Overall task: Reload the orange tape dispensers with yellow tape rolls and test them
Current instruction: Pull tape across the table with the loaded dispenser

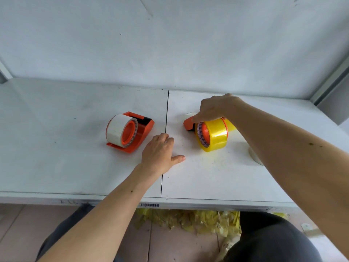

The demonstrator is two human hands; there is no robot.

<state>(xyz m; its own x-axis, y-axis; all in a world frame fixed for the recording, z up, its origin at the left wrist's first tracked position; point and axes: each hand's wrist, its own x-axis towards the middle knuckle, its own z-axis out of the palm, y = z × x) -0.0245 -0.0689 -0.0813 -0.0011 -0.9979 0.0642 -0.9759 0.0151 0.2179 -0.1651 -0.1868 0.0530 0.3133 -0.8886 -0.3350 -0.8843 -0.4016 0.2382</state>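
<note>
Already loaded, the yellow tape roll (213,136) sits in its orange dispenser (188,124), right hand (214,109) curled over it, likely steadying; left hand (160,154) rests flat, empty, nearby on the table (56,157).

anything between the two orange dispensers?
Head view: the left hand rests on the table between the left dispenser and right dispenser, by the tabletop seam.

Soft, even daylight over my white table (75,148); faint shadows beneath my arms, wide-angle bending at the edges, slight blur at bottom right.
</note>
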